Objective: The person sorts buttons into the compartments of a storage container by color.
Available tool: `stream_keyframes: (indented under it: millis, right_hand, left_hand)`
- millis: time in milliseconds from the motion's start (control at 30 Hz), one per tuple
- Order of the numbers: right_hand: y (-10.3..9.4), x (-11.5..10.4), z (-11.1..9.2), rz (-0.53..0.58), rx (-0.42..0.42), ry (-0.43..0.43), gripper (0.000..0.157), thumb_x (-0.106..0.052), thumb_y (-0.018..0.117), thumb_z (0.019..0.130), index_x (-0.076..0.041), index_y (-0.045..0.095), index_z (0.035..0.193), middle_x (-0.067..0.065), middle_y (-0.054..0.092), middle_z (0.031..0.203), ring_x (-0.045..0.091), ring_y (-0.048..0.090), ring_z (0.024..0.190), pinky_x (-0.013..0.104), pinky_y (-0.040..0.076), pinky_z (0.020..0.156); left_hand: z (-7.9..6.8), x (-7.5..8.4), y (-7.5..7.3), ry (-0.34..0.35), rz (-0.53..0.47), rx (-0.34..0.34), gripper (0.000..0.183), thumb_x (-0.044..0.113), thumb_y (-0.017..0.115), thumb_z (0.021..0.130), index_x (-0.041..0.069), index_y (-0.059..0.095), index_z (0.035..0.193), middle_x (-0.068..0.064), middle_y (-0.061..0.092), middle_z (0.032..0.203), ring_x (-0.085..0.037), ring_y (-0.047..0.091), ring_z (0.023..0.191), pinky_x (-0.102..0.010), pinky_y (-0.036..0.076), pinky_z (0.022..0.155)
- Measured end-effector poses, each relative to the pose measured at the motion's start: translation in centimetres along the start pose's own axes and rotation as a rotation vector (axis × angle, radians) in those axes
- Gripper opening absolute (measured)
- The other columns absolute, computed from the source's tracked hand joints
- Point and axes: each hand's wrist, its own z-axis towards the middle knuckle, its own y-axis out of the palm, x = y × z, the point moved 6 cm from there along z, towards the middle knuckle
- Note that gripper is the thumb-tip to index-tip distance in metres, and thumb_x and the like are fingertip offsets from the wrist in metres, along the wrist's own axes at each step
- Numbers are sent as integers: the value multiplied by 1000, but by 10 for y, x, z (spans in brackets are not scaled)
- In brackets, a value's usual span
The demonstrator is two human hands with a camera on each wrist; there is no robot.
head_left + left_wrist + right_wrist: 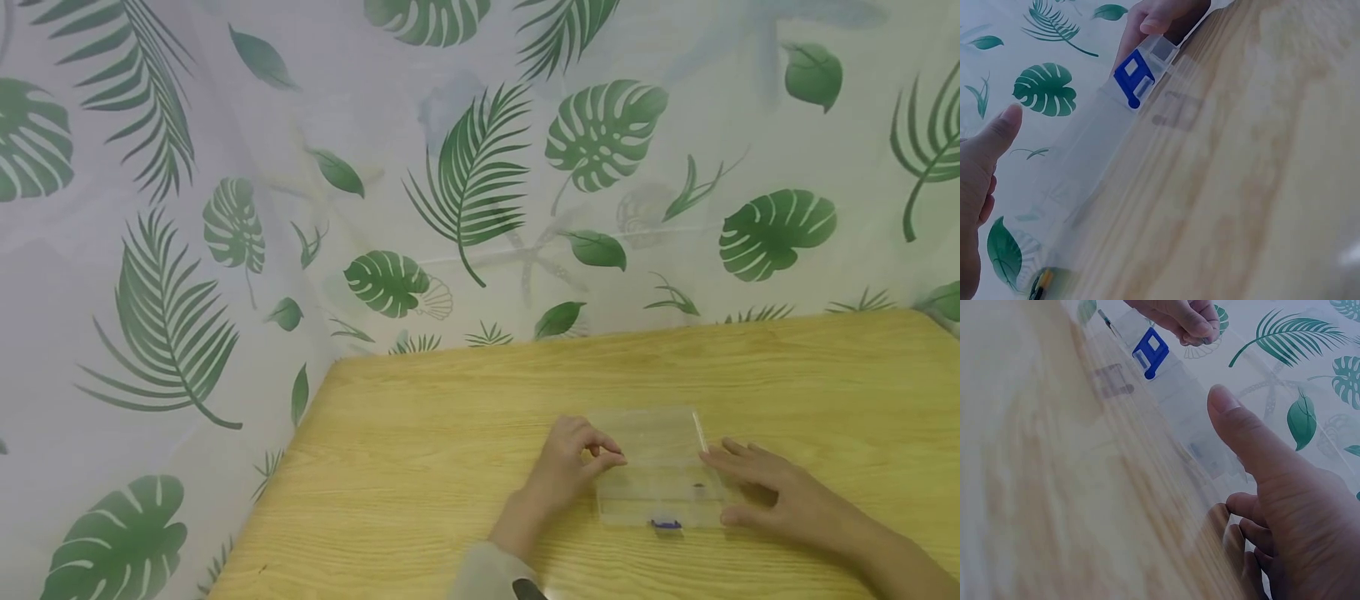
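A clear plastic box (652,437) with a blue latch (665,524) on its near side lies on the table. Inside, toward the right, shows a small dark piece (699,486). My left hand (566,458) is at the box's left edge, thumb and forefinger pinching a tiny dark thing (1207,340) too small to identify. At the opposite edge is my right hand (772,492), its fingers extended against the box's side and the thumb near its front corner. The latch (1135,78) also appears in the left wrist view.
Wood-grain table (420,433) surrounds the box. A leaf-printed cloth (487,208) hangs behind the table and along its left side. Low in the left wrist view, a thin dark and yellow-orange piece (1041,284) shows by the box's end.
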Motion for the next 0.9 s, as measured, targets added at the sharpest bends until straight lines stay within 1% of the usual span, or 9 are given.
stream_keyframes:
  millis: [100, 167, 300, 400, 467, 567, 633, 733, 900]
  right_hand:
    - [-1, 0, 1, 40, -6, 16, 64, -20, 74, 80, -20, 48, 139, 28, 42, 139, 54, 25, 131, 64, 10, 108]
    - [-2, -1, 2, 55, -4, 16, 64, -19, 75, 79, -19, 49, 138, 31, 42, 137, 65, 28, 122, 77, 15, 93]
    - [-2, -2, 3, 49, 1, 11, 64, -19, 75, 79, -19, 51, 137, 32, 43, 136, 65, 30, 120, 77, 16, 93]
    - [0, -2, 2, 43, 4, 4, 63, -18, 74, 80, -20, 50, 138, 30, 43, 137, 62, 31, 122, 68, 11, 105]
    - [0, -2, 1, 10, 14, -14, 63, -18, 75, 80, -21, 50, 138, 24, 45, 139, 45, 27, 134, 45, 8, 114]
    - [0, -2, -1, -23, 28, -42, 64, -18, 75, 79, -21, 50, 138, 9, 43, 142, 14, 18, 139, 23, 6, 111]
    - [0, -2, -1, -43, 34, -62, 64, -18, 75, 79, -21, 50, 138, -2, 40, 142, -10, 13, 132, 8, 4, 103]
    - [0, -4, 0, -47, 41, -86, 65, -16, 75, 78, -19, 50, 138, -10, 37, 142, -18, 11, 129, 2, 3, 98]
    - [-1, -5, 1, -46, 54, -102, 65, -16, 76, 77, -18, 51, 137, -15, 35, 142, -19, 12, 129, 1, 4, 98]
  left_hand:
    - [5, 7, 5, 30, 8, 10, 12, 20, 75, 78, 13, 70, 86, 5, 53, 74, -8, 42, 74, -11, 30, 74]
    - [8, 13, 8, 75, 32, 34, 13, 19, 77, 76, 12, 70, 85, 4, 53, 73, -8, 42, 72, -11, 30, 73]
    - [13, 21, 14, 153, 118, 81, 15, 21, 79, 73, 13, 70, 83, 6, 55, 72, -6, 44, 69, -10, 30, 73]
    - [15, 25, 20, 145, 135, 87, 15, 23, 78, 74, 14, 70, 83, 7, 55, 72, -5, 44, 70, -8, 28, 74]
    - [17, 27, 23, 124, 116, 82, 14, 23, 78, 75, 14, 71, 83, 7, 55, 71, -6, 44, 70, -9, 28, 74]
    - [20, 30, 30, 78, 76, 45, 14, 23, 76, 77, 13, 71, 85, 6, 56, 72, -7, 43, 71, -7, 26, 74]
    - [23, 33, 34, 73, 78, 26, 14, 23, 76, 77, 13, 72, 86, 6, 58, 73, -5, 43, 71, -7, 26, 75]
    - [27, 38, 40, 62, 117, -15, 15, 26, 74, 78, 15, 72, 88, 8, 58, 75, -3, 43, 73, -5, 24, 76]
    - [30, 43, 47, 33, 182, -67, 15, 31, 69, 83, 19, 72, 91, 13, 55, 77, 1, 40, 76, -4, 26, 81]
